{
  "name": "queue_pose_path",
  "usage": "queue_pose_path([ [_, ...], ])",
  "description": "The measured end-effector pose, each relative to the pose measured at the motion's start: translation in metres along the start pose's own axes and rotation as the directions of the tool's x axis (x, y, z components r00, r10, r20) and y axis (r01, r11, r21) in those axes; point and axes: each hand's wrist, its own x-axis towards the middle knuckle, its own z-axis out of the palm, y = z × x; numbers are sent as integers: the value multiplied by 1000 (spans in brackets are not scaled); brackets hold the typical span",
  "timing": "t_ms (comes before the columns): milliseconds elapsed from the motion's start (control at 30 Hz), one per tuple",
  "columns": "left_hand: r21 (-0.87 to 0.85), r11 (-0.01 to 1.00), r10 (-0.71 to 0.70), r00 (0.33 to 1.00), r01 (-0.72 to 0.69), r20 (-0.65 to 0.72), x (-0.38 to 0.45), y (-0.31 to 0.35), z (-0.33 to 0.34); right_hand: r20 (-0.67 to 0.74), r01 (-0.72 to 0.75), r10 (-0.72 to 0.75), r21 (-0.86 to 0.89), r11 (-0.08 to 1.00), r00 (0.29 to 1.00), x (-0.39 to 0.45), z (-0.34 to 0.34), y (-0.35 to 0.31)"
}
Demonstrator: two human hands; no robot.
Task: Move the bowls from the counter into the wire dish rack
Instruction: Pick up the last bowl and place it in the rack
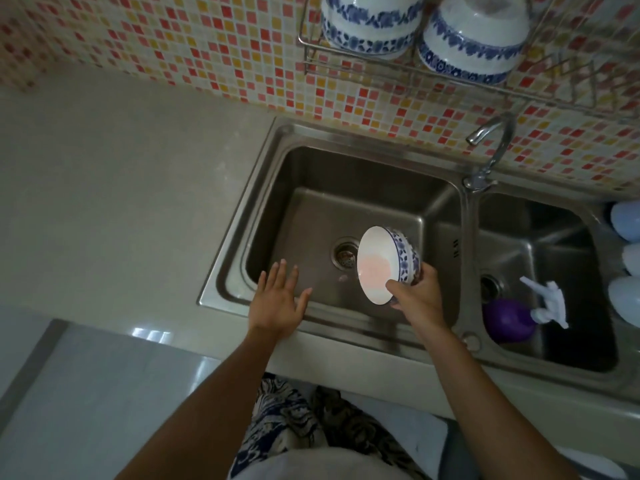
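Note:
My right hand (417, 296) grips a white bowl with a blue floral band (377, 265), tilted on its side with its opening facing left, over the left sink basin (346, 202). My left hand (278, 299) hovers flat with fingers spread over the basin's front left corner, holding nothing. The wire dish rack (433, 74) hangs on the tiled wall at the top right. In it, upside down, are stacked bowls of the same pattern (370, 26) on the left and another such bowl (474, 39) beside them.
A curved tap (491, 147) stands between the two basins. The right basin (554, 341) holds a purple spray bottle with a white nozzle (512, 320). Pale rounded objects (627, 258) line the right edge. Beige counter (121, 202) spreads to the left.

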Motion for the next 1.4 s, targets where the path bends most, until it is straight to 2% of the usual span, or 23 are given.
queue_pose_path([
  [100, 9, 1000, 0, 1000, 0, -1, -1, 1, 0, -39, 110, -117, -148, 983, 992, -5, 4, 1],
  [300, 26, 1000, -7, 1000, 6, 11, 0, -2, 3, -74, 287, -326, -318, 904, 943, -12, 16, -1],
  [567, 25, 1000, 2, 1000, -2, 14, 0, -3, 4, -127, 455, -585, -506, 733, 801, -28, 25, -3],
  [633, 25, 1000, 1, 1000, -1, 19, 0, -3, 4, -122, 466, -605, -525, 712, 787, -27, 27, -3],
  [733, 23, 1000, 1, 1000, -2, 26, -1, -3, 5, -135, 430, -568, -518, 739, 812, -26, 29, -4],
  [833, 14, 1000, 5, 999, -6, 33, -2, -3, 3, -194, 353, -458, -409, 842, 867, -26, 31, -9],
  [900, 5, 1000, 16, 999, -16, 45, -1, -3, 3, -219, 250, -292, -200, 947, 931, -24, 29, -16],
  [933, -6, 1000, 24, 999, -24, 47, 0, -2, 2, -200, 158, -160, -23, 987, 967, -21, 25, -21],
  [967, -22, 999, 35, 999, -34, 42, 1, -2, 0, -137, 41, -15, 186, 982, 990, -19, 21, -26],
  [1000, -44, 998, 44, 999, -43, 22, 4, -1, -3, -36, -88, 108, 361, 928, 994, -17, 15, -31],
  [1067, -97, 993, 59, 997, -63, -48, 15, 3, -17, 146, -253, 207, 552, 795, 967, -19, 2, -42],
  [1167, -148, 979, 106, 974, -137, -201, 46, 17, -60, 260, -304, 172, 651, 696, 950, -28, -19, -62],
  [1233, -123, 964, 183, 921, -237, -345, 69, 31, -100, 278, -279, 109, 698, 659, 954, -36, -32, -79],
  [1400, -9, 887, 351, 686, -462, -637, 110, 83, -213, 252, -161, -77, 796, 584, 965, -55, -62, -130],
])
